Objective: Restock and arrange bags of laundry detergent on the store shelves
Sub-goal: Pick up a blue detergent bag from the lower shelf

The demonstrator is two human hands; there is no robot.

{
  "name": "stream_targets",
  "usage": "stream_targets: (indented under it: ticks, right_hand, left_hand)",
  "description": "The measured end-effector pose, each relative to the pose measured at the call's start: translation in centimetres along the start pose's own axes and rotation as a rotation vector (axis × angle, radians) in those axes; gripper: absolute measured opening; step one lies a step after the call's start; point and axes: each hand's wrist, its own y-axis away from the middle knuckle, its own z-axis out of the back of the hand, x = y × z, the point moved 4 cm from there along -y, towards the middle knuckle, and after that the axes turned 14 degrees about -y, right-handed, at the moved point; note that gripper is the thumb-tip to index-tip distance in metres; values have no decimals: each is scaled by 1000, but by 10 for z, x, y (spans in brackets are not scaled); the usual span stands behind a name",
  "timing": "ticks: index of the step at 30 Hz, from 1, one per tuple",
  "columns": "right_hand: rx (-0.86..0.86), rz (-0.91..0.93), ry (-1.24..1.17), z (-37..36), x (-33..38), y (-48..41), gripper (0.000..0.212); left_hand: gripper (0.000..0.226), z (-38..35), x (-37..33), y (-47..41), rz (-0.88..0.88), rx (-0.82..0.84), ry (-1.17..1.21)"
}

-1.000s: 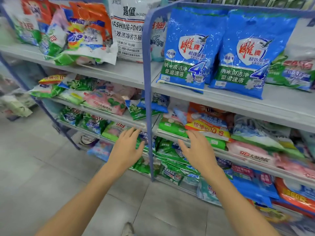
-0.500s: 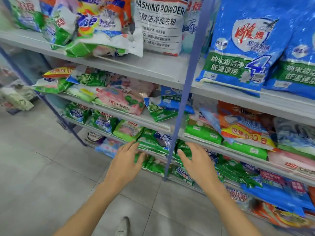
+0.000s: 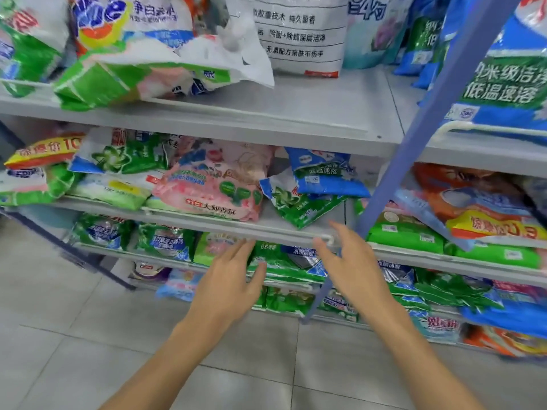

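Empty, fingers spread, left hand (image 3: 228, 282) and right hand (image 3: 352, 267) have neared green plastic detergent bags (image 3: 284, 270) beside the blue metal shelf post (image 3: 393, 173).

Grey metal shelves (image 3: 310, 113) with a blue upright post (image 3: 414, 137) stand on a tiled floor (image 3: 74, 350). Detergent bags lie directly on every tier: a pink bag (image 3: 213, 184) on the middle shelf, a white sack (image 3: 299, 34) on the top.

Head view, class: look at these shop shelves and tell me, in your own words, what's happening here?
A person faces the stocked shelves. The left hand and right hand are both open and hold nothing. They are stretched toward the green bags, one level below the pink bag. No bag is in either grip yet.
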Motion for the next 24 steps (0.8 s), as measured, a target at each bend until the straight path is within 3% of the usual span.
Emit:
stream_targets:
  ticks: [7,11,14,18,21,24]
  right_hand:
    - [-152,27,-35,-30,-17,-59,56]
    - [-207,-34,-14,-43,-33,-98,58]
    - [-287,-39,-14,-44,-40,-115,55]
    - [-373,9,1,-48,-49,-124,52]
    - [-377,45,24,-56,-56,-123,53]
    - [-348,14,7,-60,-64,-118,54]
  left_hand:
    - [59,-18,-11,-90,-94,-60,63]
    - [53,-18,-39,-140,-1,-135,340]
    - [50,-35,-57,-178,219,40,749]
    - [46,-62,-75,-232,374,251,1193]
    - [49,-65,-91,-255,353,355,1291]
    - [16,-70,-93,-263,346,347,1232]
